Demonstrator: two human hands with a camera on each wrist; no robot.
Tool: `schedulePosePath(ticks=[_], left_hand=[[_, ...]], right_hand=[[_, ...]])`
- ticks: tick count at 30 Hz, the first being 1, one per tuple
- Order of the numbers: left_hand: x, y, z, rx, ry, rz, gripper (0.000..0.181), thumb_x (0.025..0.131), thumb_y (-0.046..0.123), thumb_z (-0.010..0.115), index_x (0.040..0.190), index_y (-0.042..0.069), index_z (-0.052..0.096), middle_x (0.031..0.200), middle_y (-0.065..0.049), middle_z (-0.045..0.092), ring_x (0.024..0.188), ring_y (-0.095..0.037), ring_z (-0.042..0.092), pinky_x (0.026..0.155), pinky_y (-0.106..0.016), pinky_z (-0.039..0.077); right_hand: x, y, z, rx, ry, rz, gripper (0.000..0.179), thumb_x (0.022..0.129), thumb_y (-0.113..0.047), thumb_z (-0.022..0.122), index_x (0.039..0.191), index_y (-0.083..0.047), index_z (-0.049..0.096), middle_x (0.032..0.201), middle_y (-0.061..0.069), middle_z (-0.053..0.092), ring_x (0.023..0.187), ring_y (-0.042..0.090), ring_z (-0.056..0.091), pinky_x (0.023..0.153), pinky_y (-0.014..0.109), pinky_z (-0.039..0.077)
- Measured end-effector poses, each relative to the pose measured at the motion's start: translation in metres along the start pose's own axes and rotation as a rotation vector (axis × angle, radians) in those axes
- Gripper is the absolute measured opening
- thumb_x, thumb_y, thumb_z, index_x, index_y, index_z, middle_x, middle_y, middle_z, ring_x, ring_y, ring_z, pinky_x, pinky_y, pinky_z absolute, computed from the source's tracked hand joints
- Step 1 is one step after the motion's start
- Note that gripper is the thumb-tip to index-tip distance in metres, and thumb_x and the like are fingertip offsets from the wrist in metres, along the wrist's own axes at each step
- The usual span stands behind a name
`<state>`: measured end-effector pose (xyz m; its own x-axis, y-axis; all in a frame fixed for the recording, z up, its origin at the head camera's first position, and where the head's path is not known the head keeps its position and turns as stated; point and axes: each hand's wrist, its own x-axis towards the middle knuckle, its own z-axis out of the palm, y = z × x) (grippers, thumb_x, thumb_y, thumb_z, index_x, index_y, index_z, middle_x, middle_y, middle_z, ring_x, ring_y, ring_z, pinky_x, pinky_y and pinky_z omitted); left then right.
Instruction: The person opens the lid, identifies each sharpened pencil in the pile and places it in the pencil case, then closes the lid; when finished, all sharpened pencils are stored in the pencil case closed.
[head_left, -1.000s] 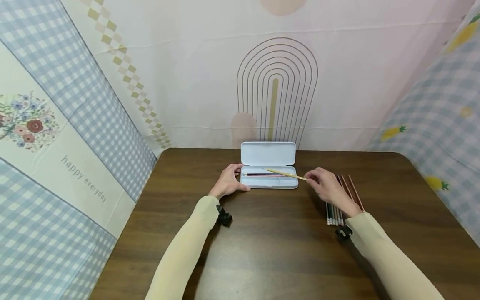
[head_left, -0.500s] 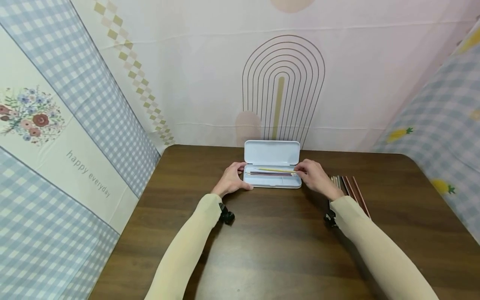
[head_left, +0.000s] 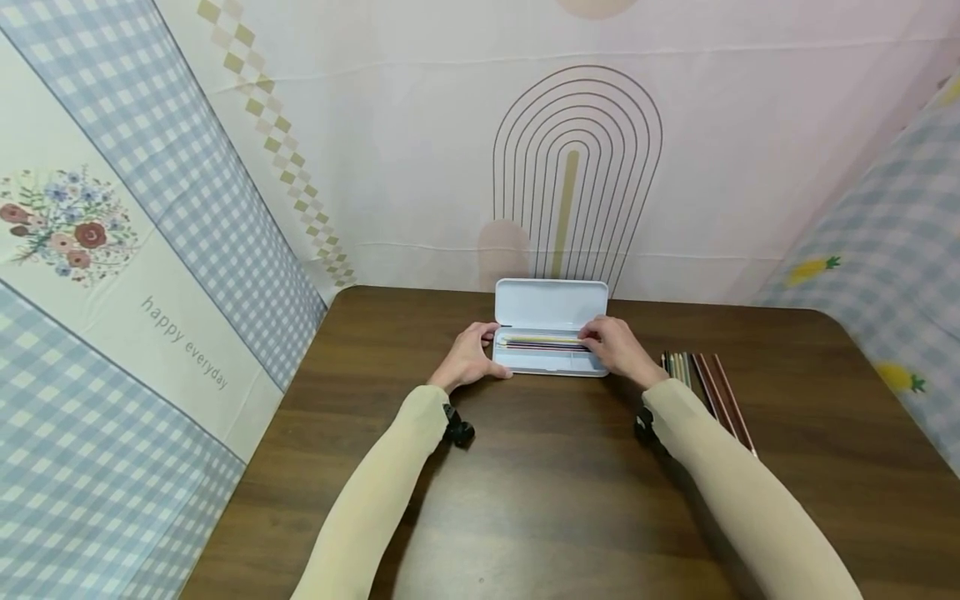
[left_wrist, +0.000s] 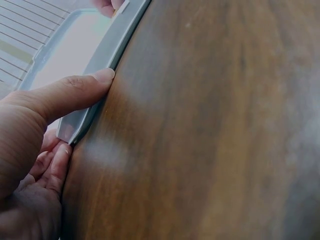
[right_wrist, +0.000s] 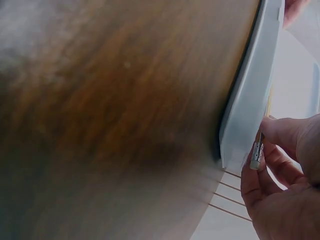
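Observation:
An open pale pencil case (head_left: 532, 362) stands near the table's far edge, its lid (head_left: 551, 302) tilted up behind it. My left hand (head_left: 467, 357) grips the case's left end, thumb (left_wrist: 82, 92) against the front wall and fingers round the side. A yellow pencil (head_left: 542, 338) lies along the case, and my right hand (head_left: 618, 350) pinches its right end. In the right wrist view the pencil's silver ferrule and pale eraser (right_wrist: 257, 155) show between thumb and fingers. Several dark and red pencils (head_left: 536, 346) lie in the case's rear part; their right ends are hidden by the hand.
On the wooden table (head_left: 487, 500), right of the case, lie several green, pale and dark pencils (head_left: 678, 367) and some reddish-brown pencils (head_left: 723, 396), partly covered by the right sleeve. A patterned cloth (head_left: 420, 167) hangs just behind the table.
My right hand has moved left over the case, and the yellow pencil, first slanting over the case's right edge, now lies lengthwise inside. My left hand keeps its grip; the view has shifted slightly.

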<state>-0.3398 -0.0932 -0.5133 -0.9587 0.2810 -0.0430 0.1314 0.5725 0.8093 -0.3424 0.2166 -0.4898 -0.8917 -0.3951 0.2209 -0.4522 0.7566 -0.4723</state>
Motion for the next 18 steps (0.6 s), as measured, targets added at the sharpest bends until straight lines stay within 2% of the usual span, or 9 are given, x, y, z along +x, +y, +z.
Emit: schedulePosePath(ticks=[8,18], left_hand=[[0.0001,0.0018,0.0000,0.012,-0.003,0.010,0.097,0.075,0.017,0.100,0.159,0.006,0.052,0.154,-0.016,0.057,0.139,-0.035,0.058,0.123,-0.046,0.050],[0.0001,0.0010,0.0004,0.012,0.004,0.012,0.096,0.075,0.016,0.100,0.158,0.005,0.053,0.152,-0.016,0.059,0.138,-0.034,0.059,0.122,-0.045,0.050]], right_hand=[[0.0060,-0.0017,0.0026,-0.011,-0.028,0.006,0.012,0.100,0.005,0.069,0.101,0.007,0.080,0.102,0.023,0.077,0.096,0.036,0.070,0.092,0.056,0.059],[0.0094,-0.0041,0.0072,-0.064,-0.030,-0.006,0.013,0.098,0.007,0.071,0.101,0.005,0.083,0.102,0.022,0.079,0.100,0.040,0.073,0.097,0.059,0.059]])
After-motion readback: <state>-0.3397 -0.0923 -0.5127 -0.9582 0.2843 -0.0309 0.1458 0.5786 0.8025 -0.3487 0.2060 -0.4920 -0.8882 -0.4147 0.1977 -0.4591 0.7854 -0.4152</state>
